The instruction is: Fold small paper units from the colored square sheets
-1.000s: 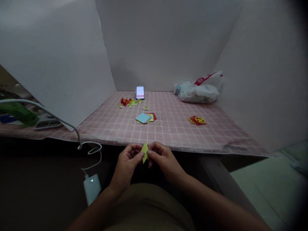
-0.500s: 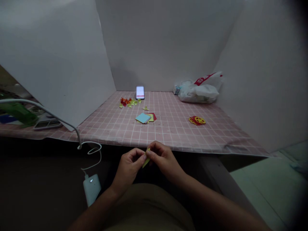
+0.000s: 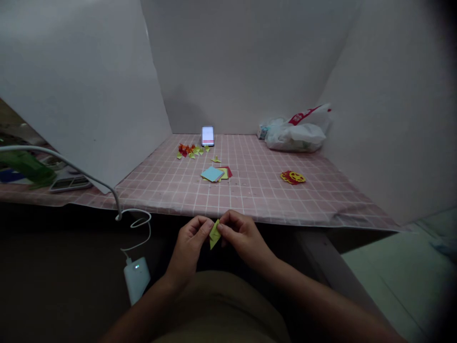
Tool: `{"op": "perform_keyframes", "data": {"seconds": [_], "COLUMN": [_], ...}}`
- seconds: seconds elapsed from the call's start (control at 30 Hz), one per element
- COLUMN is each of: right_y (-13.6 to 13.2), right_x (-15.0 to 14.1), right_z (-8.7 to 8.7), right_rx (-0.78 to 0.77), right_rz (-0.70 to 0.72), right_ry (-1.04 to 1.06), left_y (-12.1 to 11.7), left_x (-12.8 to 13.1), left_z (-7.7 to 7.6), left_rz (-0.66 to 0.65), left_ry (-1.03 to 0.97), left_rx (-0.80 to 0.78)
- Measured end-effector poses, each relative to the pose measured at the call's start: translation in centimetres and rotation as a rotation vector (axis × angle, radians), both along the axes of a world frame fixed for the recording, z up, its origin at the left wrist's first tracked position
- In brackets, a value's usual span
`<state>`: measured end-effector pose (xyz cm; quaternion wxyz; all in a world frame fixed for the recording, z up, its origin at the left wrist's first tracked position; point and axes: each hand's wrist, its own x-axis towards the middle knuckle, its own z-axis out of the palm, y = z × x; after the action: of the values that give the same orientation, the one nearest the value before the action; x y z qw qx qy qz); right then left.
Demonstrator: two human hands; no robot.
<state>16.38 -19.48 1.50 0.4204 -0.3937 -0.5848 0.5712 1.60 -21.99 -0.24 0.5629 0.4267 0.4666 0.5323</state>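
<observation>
A small folded piece of yellow paper (image 3: 214, 235), roughly diamond-shaped, is held just below the table's front edge. My right hand (image 3: 246, 239) pinches its right side between thumb and fingers. At its left side my left hand (image 3: 188, 244) is closed, the thumb against the paper's edge and the fingers partly hidden behind it. Beyond my hands, a stack of coloured paper squares (image 3: 212, 174) lies on the table with a light blue sheet on top. Behind the stack is a folded yellow paper bird (image 3: 216, 160).
Several red, orange and yellow folded papers (image 3: 187, 150) lie by a lit phone (image 3: 207, 136). Red and yellow cut-out shapes (image 3: 293, 177) and a white plastic bag (image 3: 296, 137) are at right. A power bank (image 3: 136, 280) with a white cable (image 3: 149, 231) is below the table's left front.
The yellow paper tilted and dipped between my fingers, then came back into fuller view, leaning to the right. My left thumb shifted up along its edge; my right hand stayed nearly in place.
</observation>
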Motion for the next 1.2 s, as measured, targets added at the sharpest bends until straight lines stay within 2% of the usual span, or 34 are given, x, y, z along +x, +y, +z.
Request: {"op": "perform_keyframes", "data": {"seconds": [0.23,0.4,0.73,1.2], "right_y": [-0.11,-0.14,-0.1,-0.04], "right_x": [-0.04,-0.02,0.05,0.01], "right_z": [-0.38,-0.41,-0.36,-0.53], "right_rx": [0.079,0.071,0.075,0.078], "right_rz": [-0.028,-0.021,-0.001,-0.019], "right_ry": [-0.088,-0.079,-0.073,-0.091], "left_y": [-0.07,-0.01,0.12,0.32], "left_x": [0.08,-0.02,0.53,0.19], "left_z": [-0.01,0.03,0.64,0.01], "left_rz": [0.017,0.026,-0.006,0.002], "left_ry": [-0.01,-0.008,-0.247,-0.192], "left_rx": [-0.012,-0.013,-0.154,-0.113]}}
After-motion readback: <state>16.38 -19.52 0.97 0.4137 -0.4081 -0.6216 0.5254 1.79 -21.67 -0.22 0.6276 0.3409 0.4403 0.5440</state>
